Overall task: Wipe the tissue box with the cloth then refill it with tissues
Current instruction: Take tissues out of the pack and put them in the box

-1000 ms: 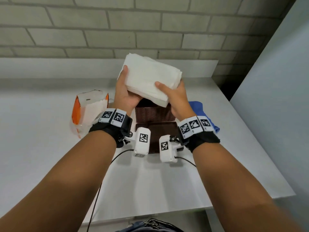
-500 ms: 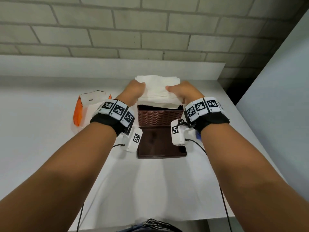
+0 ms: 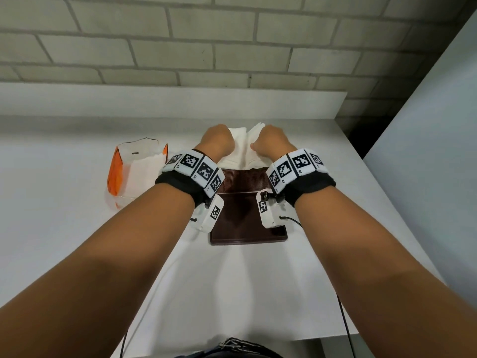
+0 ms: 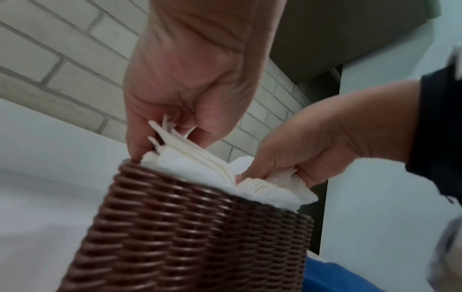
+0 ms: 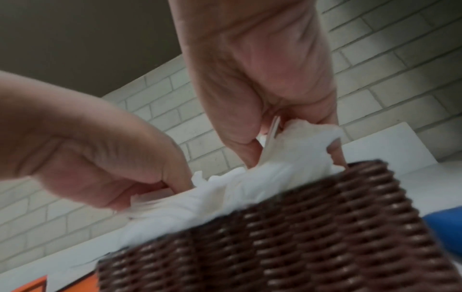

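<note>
A brown woven tissue box (image 3: 245,178) (image 4: 200,237) (image 5: 287,237) stands open on the white table, its flat brown lid (image 3: 245,223) lying in front of it. A stack of white tissues (image 3: 240,148) (image 4: 200,166) (image 5: 250,187) sits partly down in the box's mouth, crumpling in the middle. My left hand (image 3: 218,139) (image 4: 175,128) (image 5: 112,168) pinches the stack's left end at the rim. My right hand (image 3: 271,142) (image 5: 287,138) (image 4: 287,168) pinches the right end. The blue cloth (image 4: 332,276) (image 5: 445,227) lies beside the box on the right.
An opened orange and clear tissue packet (image 3: 134,171) with white tissues in it lies left of the box. A grey brick wall (image 3: 232,40) and a low white ledge (image 3: 167,99) back the table. A pale panel (image 3: 433,151) stands at the right, past the table edge.
Both hands have brought the tissue stack down from above the box into its open top. The stack now bends and crumples between the hands.
</note>
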Tool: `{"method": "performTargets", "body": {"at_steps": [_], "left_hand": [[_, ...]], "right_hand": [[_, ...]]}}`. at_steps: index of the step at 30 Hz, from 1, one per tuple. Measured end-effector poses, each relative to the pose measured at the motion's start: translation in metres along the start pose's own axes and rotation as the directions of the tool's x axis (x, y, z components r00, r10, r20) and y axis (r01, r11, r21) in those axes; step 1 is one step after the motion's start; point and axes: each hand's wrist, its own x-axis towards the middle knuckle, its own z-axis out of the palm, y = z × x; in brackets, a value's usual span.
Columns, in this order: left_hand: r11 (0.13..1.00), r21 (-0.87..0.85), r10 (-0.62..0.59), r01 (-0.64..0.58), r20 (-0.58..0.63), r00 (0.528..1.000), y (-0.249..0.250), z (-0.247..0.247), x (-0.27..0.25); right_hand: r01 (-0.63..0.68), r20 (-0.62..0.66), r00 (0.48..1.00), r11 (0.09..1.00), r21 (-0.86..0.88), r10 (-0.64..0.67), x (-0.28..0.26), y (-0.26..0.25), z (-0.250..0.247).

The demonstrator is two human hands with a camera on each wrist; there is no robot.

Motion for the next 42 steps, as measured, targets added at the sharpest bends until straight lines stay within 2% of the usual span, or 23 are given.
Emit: {"method": "performTargets", "body": {"at_steps": [3, 6, 10, 13, 16, 19, 21, 24, 26, 28, 31, 34, 37, 42], "left_hand": [[0.999, 0.025, 0.024, -0.024, 0.002, 1.0, -0.002, 0.005, 0.0], [0.998, -0.026, 0.049, -0.05, -0.039, 0.998, -0.007, 0.009, 0.001], [0.978, -0.188, 0.076, -0.093, -0.096, 0.992, -0.014, 0.015, -0.001], [0.946, -0.271, 0.137, -0.177, -0.161, 0.977, -0.018, 0.016, -0.004], [0.943, -0.172, 0.238, -0.286, -0.254, 0.938, -0.024, 0.016, -0.007], [0.968, 0.008, 0.241, -0.249, -0.288, 0.927, -0.026, 0.014, -0.012], [0.976, 0.164, 0.183, -0.147, -0.235, 0.955, -0.023, 0.012, -0.018], [0.917, 0.389, 0.103, -0.092, -0.009, 0.995, -0.016, 0.01, -0.025], [0.892, 0.437, 0.049, -0.116, 0.164, 0.985, -0.015, 0.012, -0.025], [0.895, 0.42, 0.049, -0.154, 0.251, 0.967, -0.018, 0.013, -0.025], [0.928, 0.303, 0.163, -0.215, 0.189, 0.968, -0.03, 0.01, -0.03], [0.961, 0.171, 0.222, -0.216, -0.011, 0.975, -0.047, 0.002, -0.041], [0.987, 0.101, 0.137, -0.122, -0.161, 0.977, -0.068, -0.009, -0.054], [0.999, -0.003, -0.043, 0.043, -0.251, 0.967, -0.12, -0.028, -0.066]], "right_hand": [[-0.04, 0.034, 0.999, 0.999, -0.005, 0.04, -0.001, 0.002, 0.013], [-0.057, 0.022, 0.998, 0.998, 0.023, 0.057, -0.003, 0.006, 0.022], [-0.035, -0.176, 0.983, 0.993, 0.114, 0.055, -0.007, 0.008, 0.034], [0.004, -0.259, 0.966, 0.997, 0.075, 0.016, -0.007, 0.003, 0.034], [0.063, -0.33, 0.941, 0.996, -0.064, -0.081, -0.007, 0.003, 0.024], [0.106, -0.368, 0.913, 0.974, -0.199, -0.175, -0.006, 0.003, 0.012], [0.173, -0.313, 0.92, 0.96, -0.219, -0.237, -0.006, 0.002, 0.011], [0.257, -0.125, 0.954, 0.957, -0.137, -0.274, -0.007, 0.002, 0.014], [0.28, -0.002, 0.959, 0.955, -0.097, -0.282, -0.008, 0.0, 0.018], [0.279, 0.077, 0.959, 0.956, -0.092, -0.273, -0.009, -0.001, 0.022], [0.256, 0.115, 0.963, 0.96, -0.111, -0.243, -0.004, -0.001, 0.026], [0.213, 0.121, 0.973, 0.966, -0.15, -0.196, 0.002, -0.005, 0.028], [0.17, 0.12, 0.982, 0.964, -0.205, -0.148, 0.007, -0.011, 0.03], [0.157, 0.188, 0.976, 0.947, -0.281, -0.107, 0.011, -0.018, 0.034]]}}
